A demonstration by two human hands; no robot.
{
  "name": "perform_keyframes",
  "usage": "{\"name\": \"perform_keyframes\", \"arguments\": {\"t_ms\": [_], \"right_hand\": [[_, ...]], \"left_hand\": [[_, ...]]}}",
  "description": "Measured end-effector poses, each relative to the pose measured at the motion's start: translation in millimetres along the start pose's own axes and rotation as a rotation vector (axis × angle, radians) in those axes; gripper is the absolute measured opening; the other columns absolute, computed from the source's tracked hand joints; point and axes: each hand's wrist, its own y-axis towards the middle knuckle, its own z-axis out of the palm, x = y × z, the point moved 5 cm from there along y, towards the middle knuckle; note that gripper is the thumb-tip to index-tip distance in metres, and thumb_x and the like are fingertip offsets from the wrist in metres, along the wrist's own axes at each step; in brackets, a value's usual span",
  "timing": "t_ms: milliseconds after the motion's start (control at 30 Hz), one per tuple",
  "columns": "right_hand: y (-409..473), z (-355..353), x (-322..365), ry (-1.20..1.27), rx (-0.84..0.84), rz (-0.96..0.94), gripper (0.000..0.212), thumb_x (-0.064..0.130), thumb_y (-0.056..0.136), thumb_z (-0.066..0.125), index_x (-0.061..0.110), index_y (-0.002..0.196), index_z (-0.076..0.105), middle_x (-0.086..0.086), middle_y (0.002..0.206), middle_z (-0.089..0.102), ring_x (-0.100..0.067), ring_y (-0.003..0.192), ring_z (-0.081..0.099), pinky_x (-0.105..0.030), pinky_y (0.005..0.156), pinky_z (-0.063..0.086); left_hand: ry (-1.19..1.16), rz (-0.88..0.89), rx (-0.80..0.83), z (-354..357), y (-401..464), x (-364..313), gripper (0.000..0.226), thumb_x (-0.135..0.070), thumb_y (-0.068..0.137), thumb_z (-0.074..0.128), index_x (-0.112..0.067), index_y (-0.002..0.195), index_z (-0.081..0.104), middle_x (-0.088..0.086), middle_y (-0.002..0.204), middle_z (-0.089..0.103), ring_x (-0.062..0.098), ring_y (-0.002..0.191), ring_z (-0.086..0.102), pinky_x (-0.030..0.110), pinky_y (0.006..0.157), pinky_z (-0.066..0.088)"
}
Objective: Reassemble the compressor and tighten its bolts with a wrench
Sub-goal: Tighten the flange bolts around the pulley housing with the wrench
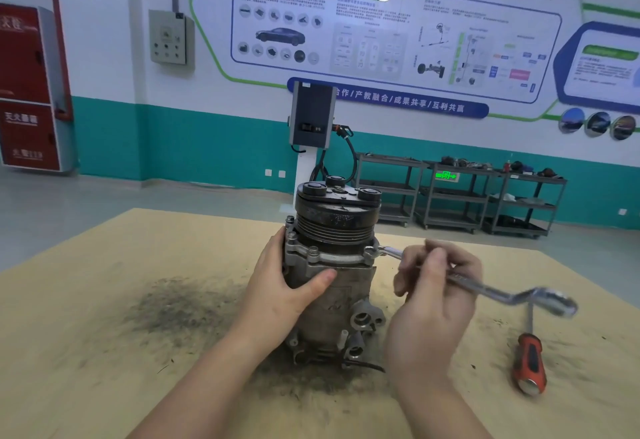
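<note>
A person's left hand (pixel 294 286) grips the upright, seemingly reassembled compressor (pixel 332 265) while the right hand (pixel 434 286) holds a wrench (pixel 485 286) on a flange bolt (pixel 370 250), apparently mid-tightening.

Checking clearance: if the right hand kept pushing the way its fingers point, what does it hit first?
Probably the compressor: the right hand, gripping the wrench, has fingers pointing up-left toward its flange. Depth is unclear.

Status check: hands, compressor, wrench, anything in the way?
Left hand grips compressor, upright on table. Right hand holds wrench, ring end on flange bolt. Screwdriver lies clear, right.
</note>
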Motion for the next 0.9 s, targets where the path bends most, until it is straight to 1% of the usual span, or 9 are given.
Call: {"name": "perform_keyframes", "arguments": {"t_ms": [100,167,233,300,367,467,733,800,900], "right_hand": [[-24.0,15.5,8.8,-0.175,0.163,-0.193,0.010,0.025,0.097,0.037,0.025,0.096,0.048,-0.004,0.084,0.055,-0.011,0.073,0.054,-0.021,0.067,0.044],[-21.9,19.2,12.4,-0.196,0.240,-0.227,0.011,0.026,0.097,0.037,0.026,0.097,0.047,0.004,0.084,0.055,-0.003,0.074,0.053,-0.012,0.068,0.043],[-10.6,18.1,17.9,-0.147,0.270,-0.196,0.014,0.027,0.098,0.037,0.034,0.093,0.048,0.008,0.080,0.057,-0.006,0.068,0.052,-0.017,0.064,0.043],[4.2,8.4,17.1,-0.015,0.176,-0.051,0.018,0.026,0.099,0.036,0.033,0.088,0.049,0.005,0.074,0.059,-0.014,0.061,0.051,-0.025,0.058,0.043],[16.3,-2.7,6.8,0.142,0.066,0.154,0.020,0.023,0.103,0.034,0.021,0.087,0.047,0.004,0.067,0.058,-0.015,0.054,0.049,-0.025,0.053,0.043],[27.6,-10.1,-9.0,0.329,0.023,0.402,0.026,0.018,0.106,0.031,0.012,0.087,0.046,-0.002,0.064,0.056,-0.015,0.049,0.046,-0.023,0.048,0.040],[40.5,-4.4,-28.6,0.493,0.076,0.656,0.028,0.013,0.102,0.033,0.014,0.077,0.045,0.001,0.055,0.041,-0.013,0.042,0.034,-0.020,0.042,0.032],[38.8,-4.0,-27.7,0.475,0.048,0.631,0.029,0.012,0.103,0.032,0.015,0.077,0.044,0.001,0.056,0.040,-0.012,0.041,0.032,-0.020,0.041,0.030],[23.3,-4.7,-16.3,0.304,-0.010,0.364,0.026,0.012,0.104,0.034,0.018,0.081,0.043,0.002,0.058,0.047,-0.013,0.042,0.035,-0.021,0.042,0.029]], "left_hand": [[0.001,0.001,-0.010,0.5,0.9,0.2,0.086,-0.065,0.062,0.072,-0.035,0.138,0.044,-0.015,0.132,0.059,0.005,0.121,0.056,0.042,0.105,0.047],[0.002,0.002,-0.011,0.6,0.7,-0.8,0.087,-0.065,0.062,0.072,-0.034,0.138,0.045,-0.015,0.131,0.059,0.005,0.121,0.056,0.042,0.105,0.048],[-0.008,-0.001,-0.008,0.5,0.3,-0.9,0.085,-0.063,0.062,0.072,-0.033,0.138,0.046,-0.014,0.131,0.059,0.006,0.121,0.057,0.042,0.105,0.048],[-0.008,-0.007,0.002,0.4,0.1,-0.8,0.086,-0.063,0.063,0.072,-0.033,0.138,0.046,-0.013,0.132,0.059,0.006,0.121,0.057,0.043,0.105,0.047],[-0.006,-0.002,0.011,0.5,0.2,-1.0,0.085,-0.063,0.063,0.071,-0.033,0.138,0.046,-0.013,0.132,0.059,0.006,0.121,0.056,0.043,0.105,0.047],[-0.004,0.005,0.011,0.6,-0.3,-2.2,0.083,-0.063,0.064,0.071,-0.033,0.137,0.047,-0.014,0.131,0.060,0.005,0.120,0.057,0.042,0.105,0.047],[-0.038,-0.020,0.018,0.0,-3.0,-0.2,0.089,-0.064,0.060,0.075,-0.039,0.140,0.043,-0.018,0.131,0.059,0.004,0.120,0.056,0.043,0.104,0.048],[-0.040,-0.033,0.021,0.7,-2.9,2.5,0.096,-0.062,0.055,0.079,-0.040,0.140,0.042,-0.019,0.131,0.058,0.004,0.121,0.056,0.043,0.104,0.049],[-0.039,-0.021,0.001,2.1,-1.0,4.4,0.093,-0.061,0.053,0.082,-0.041,0.136,0.045,-0.021,0.126,0.061,0.002,0.117,0.058,0.041,0.102,0.050]]}}
